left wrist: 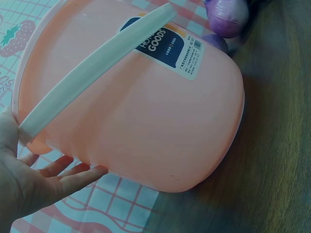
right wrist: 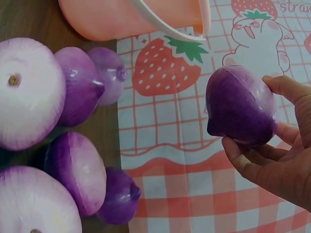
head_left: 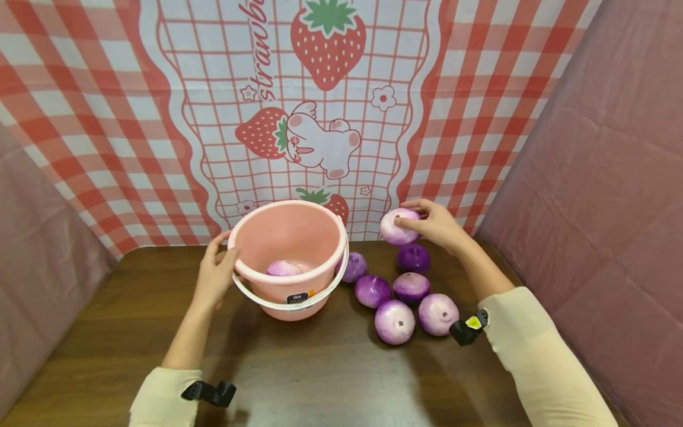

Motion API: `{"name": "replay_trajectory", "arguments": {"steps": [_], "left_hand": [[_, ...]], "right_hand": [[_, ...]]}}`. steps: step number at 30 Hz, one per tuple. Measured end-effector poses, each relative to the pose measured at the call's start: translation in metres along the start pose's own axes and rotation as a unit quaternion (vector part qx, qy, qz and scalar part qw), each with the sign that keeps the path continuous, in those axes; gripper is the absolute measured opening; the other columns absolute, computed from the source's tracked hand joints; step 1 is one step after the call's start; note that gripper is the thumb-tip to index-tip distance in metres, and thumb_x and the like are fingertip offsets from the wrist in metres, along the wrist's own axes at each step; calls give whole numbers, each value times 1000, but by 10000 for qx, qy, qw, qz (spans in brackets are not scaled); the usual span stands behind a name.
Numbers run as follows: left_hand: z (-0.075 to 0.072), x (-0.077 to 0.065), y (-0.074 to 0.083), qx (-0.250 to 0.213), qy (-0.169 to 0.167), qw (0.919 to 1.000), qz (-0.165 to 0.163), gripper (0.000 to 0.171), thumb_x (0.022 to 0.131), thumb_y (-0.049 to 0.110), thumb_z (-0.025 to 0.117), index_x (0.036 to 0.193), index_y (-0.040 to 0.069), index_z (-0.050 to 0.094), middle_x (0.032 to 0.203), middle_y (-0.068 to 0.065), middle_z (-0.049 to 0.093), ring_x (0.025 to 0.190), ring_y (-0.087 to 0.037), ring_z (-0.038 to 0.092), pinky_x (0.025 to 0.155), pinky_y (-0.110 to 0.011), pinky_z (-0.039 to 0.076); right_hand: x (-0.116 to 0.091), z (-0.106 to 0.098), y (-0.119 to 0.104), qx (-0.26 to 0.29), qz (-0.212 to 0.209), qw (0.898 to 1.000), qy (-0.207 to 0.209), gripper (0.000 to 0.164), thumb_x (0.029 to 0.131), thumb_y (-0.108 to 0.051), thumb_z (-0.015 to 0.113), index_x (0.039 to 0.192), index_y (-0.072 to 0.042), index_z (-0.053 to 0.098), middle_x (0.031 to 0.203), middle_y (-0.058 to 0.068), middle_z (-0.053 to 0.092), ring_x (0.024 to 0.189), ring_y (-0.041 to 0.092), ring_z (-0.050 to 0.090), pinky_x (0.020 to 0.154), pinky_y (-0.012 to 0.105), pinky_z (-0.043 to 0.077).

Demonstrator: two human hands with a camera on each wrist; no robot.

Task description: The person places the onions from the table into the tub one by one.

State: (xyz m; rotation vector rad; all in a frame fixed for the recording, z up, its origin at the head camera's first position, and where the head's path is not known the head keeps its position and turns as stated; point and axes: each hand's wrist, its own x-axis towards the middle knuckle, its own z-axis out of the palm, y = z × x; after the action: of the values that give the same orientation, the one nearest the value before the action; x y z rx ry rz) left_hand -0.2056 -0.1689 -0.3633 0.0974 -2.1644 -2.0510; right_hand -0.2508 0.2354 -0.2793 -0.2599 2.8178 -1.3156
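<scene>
A pink bucket (head_left: 290, 299) with a white handle (head_left: 341, 279) stands on the table, and a purple-white onion (head_left: 284, 268) lies at its bottom. My left hand (head_left: 214, 273) grips the bucket's left rim; in the left wrist view its fingers (left wrist: 73, 182) touch the outer wall below the rim. To the right of the bucket my right hand (head_left: 434, 225) holds an onion (head_left: 399, 227) in the air above the table. In the right wrist view the thumb and fingers curl round that onion (right wrist: 240, 104).
Several onions lie grouped on the brown table (head_left: 299, 373), right of the bucket; the nearest is a pale onion (head_left: 395, 322), with a dark purple onion (head_left: 413, 259) at the back. A checked strawberry cloth (head_left: 331, 53) hangs behind. Pink cloth (head_left: 603, 196) covers the right side.
</scene>
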Motion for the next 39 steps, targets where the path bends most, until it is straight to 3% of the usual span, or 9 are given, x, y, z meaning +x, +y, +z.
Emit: {"name": "replay_trajectory", "arguments": {"steps": [8,17,28,39], "left_hand": [[0,0,0,22,11,10000,-6,50,97,20,43,145,17,31,123,-31,48,66,1,59,60,-19,59],[-1,1,0,12,-15,10000,-5,50,97,20,43,145,17,30,124,-31,47,66,1,60,60,-19,59],[0,1,0,-11,-78,10000,-10,51,97,19,43,145,16,30,127,-33,47,69,-1,61,60,-19,59],[0,1,1,-6,-122,9999,-47,51,97,21,44,146,16,29,128,-33,46,70,-1,61,60,-18,59]], "right_hand": [[3,6,-8,221,-78,9997,-66,62,83,-38,69,132,-7,48,121,19,53,107,28,53,73,23,58],[6,13,-20,86,-112,9998,-117,61,82,-41,69,131,-11,50,120,18,55,103,27,54,74,33,59],[10,28,-36,290,-352,9989,-42,60,81,-38,70,131,-9,51,123,15,57,114,28,52,88,32,52],[14,38,-49,353,-401,9985,-123,57,80,-40,70,128,-13,54,121,13,58,110,25,55,83,30,55]]}}
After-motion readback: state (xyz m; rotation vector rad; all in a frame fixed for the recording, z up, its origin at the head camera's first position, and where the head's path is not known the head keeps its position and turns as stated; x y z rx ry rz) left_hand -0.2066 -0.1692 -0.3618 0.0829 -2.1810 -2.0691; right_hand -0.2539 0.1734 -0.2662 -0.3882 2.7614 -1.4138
